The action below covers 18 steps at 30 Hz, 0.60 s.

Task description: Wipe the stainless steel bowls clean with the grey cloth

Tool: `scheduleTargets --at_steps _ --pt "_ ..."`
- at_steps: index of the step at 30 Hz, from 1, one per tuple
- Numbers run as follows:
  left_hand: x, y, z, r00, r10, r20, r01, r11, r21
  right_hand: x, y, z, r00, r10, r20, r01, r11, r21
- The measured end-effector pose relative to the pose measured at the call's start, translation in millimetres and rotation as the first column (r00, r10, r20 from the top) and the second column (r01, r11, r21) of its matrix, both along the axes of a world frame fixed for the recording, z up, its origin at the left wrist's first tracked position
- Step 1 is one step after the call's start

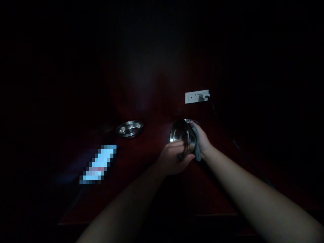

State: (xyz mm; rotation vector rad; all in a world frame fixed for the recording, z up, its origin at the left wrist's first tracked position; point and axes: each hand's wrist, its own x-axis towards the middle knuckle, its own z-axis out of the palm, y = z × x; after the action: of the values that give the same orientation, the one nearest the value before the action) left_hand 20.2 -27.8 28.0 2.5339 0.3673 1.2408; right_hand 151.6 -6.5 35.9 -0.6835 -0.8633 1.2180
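A shiny metal bowl is tilted on its side between my two hands, above the dark red table. My left hand grips its lower near rim, with the thumb on the outside. Behind the bowl on the right, my right hand presses a grey-green cloth against the outer wall. Most of the right hand's fingers are hidden by the cloth and bowl. Another metal rim shows just beyond the held bowl, mostly covered.
A shallow metal bowl rests at the left on the dark red table. Nearer me lies a lit, blurred-out screen. A white wall socket holds a plug, and a dark cable runs down the right side. The surroundings are very dark.
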Motion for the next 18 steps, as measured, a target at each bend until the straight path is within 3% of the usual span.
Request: scheduleTargets --at_steps 4,10,14,18 --pt "1.3 0.9 1.1 0.999 -0.046 -0.009 0.046 0.999 -0.030 0.7 0.9 1.2 0.996 0.034 -0.088 -0.039 0.997 -0.060" --pt "1.9 0.6 -3.5 0.998 0.028 -0.053 -0.043 0.952 -0.303 -1.0 -1.8 1.3 0.993 -0.030 -0.110 0.025 0.999 -0.046" --pt "-0.4 2.5 -7.1 0.997 -0.079 -0.009 0.067 0.896 -0.440 -1.6 -2.7 -4.8 0.976 -0.173 0.131 0.152 0.976 0.153" --pt "-1.4 3.2 -6.4 0.989 -0.142 0.043 0.145 0.866 -0.479 0.5 -7.2 -8.0 0.872 -0.339 0.352 0.204 0.907 0.369"
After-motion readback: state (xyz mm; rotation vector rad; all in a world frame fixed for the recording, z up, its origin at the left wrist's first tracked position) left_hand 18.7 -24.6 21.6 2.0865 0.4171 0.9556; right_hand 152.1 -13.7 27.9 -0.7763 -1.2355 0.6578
